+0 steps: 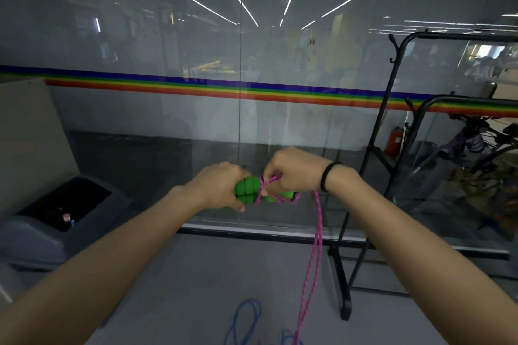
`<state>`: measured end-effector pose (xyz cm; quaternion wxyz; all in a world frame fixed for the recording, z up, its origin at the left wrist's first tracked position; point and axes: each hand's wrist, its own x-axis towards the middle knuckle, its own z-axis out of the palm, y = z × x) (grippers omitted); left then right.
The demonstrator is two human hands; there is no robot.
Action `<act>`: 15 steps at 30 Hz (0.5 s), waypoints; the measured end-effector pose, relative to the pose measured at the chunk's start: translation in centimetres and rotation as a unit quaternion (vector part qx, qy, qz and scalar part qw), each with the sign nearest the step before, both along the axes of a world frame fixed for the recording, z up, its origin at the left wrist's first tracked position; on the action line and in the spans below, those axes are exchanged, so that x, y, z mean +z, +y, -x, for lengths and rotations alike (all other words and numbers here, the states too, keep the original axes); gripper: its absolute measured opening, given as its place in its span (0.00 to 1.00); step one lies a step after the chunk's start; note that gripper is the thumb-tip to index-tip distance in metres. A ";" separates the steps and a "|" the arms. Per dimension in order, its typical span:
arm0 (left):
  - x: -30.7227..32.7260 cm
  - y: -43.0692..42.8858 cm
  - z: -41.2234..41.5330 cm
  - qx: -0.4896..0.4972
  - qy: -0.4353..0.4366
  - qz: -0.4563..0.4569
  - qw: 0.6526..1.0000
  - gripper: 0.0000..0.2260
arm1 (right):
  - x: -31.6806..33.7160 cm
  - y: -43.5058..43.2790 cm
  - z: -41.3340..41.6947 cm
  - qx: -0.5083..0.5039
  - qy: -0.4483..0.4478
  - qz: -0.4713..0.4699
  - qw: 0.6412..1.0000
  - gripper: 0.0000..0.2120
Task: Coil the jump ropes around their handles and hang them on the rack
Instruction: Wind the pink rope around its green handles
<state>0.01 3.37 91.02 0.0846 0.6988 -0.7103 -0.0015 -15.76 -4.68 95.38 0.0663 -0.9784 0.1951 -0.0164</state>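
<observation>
Nearest us, below both hands, a blue rope [248,301] lies loose on the floor, not yet dealt with. Rising past it, two strands of the pink rope [318,232] hang from under the right wrist, so plenty of slack is left to wind.

Up at the hands: the left hand [221,185] is clenched round the green handles [248,190], holding the pair side by side. The right hand [294,171], just beside it, pinches the pink rope where it crosses the handles in a couple of turns.

Here's the danger, as I read it. Those turns look few and slanted. If the pinch eases or the tension drops, they could slide toward the handle ends and fall open. The weight of the hanging slack pulls that way too. The trailing strands may also catch the blue rope on the floor and drag it into a tangle.

Beyond the right hand stands the black rack [374,145], its hooks [392,47] bare. A loosely bound bundle could unravel once hung there.
</observation>
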 end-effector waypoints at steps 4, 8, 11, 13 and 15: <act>1.6 0.5 -0.1 -0.056 -0.020 -0.045 0.997 0.15 | 1.2 -1.6 0.1 0.012 -0.099 -0.139 0.985 0.08; 2.0 1.0 -0.3 -0.118 0.103 -0.034 0.987 0.15 | -0.3 -3.0 -0.3 0.027 -0.172 -0.369 0.913 0.04; 1.7 0.9 -0.4 -0.127 0.240 0.000 0.963 0.13 | -2.3 -3.0 0.1 -0.016 -0.252 -0.528 0.811 0.13; 1.2 1.0 -0.5 -0.108 0.300 0.008 0.948 0.15 | -4.0 -2.7 0.3 -0.080 -0.363 -0.637 0.675 0.10; 0.7 1.2 -0.2 -0.091 0.345 0.018 0.934 0.14 | -5.2 -2.5 0.6 -0.069 -0.382 -0.672 0.630 0.09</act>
